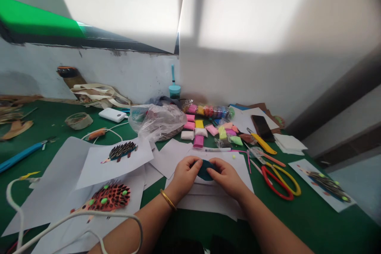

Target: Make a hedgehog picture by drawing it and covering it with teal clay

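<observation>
1. The left hand (pixel 187 172) and right hand (pixel 228 176) were clamped by fingertips on one dark teal piece (pixel 205 171), between them, over white sheets (pixel 205 202).
2. One green bench (pixel 50 113) carried the sheets.
3. Three hedgehog pictures (pixel 108 198) lay there: two left, one right.
4. One dark phone (pixel 262 127) rested at right.
5. One gold bangle (pixel 168 199) circled the left wrist.

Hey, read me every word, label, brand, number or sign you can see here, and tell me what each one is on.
None can be read.
Clear plastic bag: bluish marks on its left side, too blurred to tell whether they are lettering.
White device: small dark spot near one end, too small to read.
Phone: dark, nothing legible.
Dark teal piece: no lettering visible.
</observation>
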Demonstrator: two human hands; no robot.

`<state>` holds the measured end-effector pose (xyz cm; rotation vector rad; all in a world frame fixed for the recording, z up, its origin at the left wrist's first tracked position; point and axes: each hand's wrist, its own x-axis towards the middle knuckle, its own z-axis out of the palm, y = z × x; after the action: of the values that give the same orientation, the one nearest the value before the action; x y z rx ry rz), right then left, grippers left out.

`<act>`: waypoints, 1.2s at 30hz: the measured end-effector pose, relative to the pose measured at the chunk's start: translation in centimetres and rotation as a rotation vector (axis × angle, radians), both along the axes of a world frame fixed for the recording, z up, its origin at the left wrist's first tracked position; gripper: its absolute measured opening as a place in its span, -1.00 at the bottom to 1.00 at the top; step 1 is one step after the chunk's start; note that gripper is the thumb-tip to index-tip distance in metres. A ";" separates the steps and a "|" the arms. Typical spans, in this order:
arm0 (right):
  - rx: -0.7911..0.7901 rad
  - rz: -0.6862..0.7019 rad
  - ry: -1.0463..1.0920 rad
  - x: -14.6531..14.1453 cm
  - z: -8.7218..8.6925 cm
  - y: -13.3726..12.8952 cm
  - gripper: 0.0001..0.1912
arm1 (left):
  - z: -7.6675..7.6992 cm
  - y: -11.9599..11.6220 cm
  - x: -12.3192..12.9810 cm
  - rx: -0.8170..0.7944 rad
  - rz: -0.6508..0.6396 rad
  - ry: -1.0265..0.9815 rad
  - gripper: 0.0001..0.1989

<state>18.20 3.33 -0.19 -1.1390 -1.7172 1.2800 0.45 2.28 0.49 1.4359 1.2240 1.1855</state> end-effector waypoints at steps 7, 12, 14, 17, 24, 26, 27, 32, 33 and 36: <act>0.022 -0.006 -0.047 -0.1 0.3 -0.1 -0.81 | -0.1 -0.1 -0.3 0.035 0.012 0.022 -0.68; 0.039 -0.019 -0.063 0.0 0.2 0.0 -0.79 | -0.3 -0.1 -0.1 -0.001 0.004 -0.002 -0.82; 0.031 -0.030 -0.037 0.1 0.2 0.1 -0.77 | -0.4 -0.1 0.0 -0.036 0.013 -0.048 -0.87; 0.006 -0.033 -0.012 0.1 0.3 0.1 -0.79 | -0.4 -0.1 0.2 -0.035 -0.011 -0.091 -0.83; 0.050 -0.028 -0.091 -0.2 0.5 0.0 -0.82 | -0.3 -0.2 0.0 0.044 -0.016 0.069 -0.87; 0.040 -0.020 -0.083 -0.2 0.5 0.0 -0.80 | -0.3 -0.2 0.0 0.025 -0.003 0.027 -0.82; 0.036 -0.018 -0.082 -0.2 0.5 0.0 -0.80 | -0.3 -0.2 0.0 0.019 -0.011 0.000 -0.77; 0.059 0.012 -0.102 -0.2 0.7 -0.1 -0.81 | -0.3 -0.2 0.1 0.046 -0.041 0.055 -0.82; 0.063 0.017 -0.103 -0.2 0.8 -0.2 -0.81 | -0.3 -0.2 0.1 0.046 -0.024 0.066 -0.83; 0.069 0.019 -0.111 -0.3 0.9 -0.2 -0.79 | -0.4 -0.2 0.1 0.021 -0.007 0.023 -0.78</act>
<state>17.92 3.09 0.70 -1.1751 -1.8431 1.1791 0.59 2.07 0.06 1.4716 1.2242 1.1831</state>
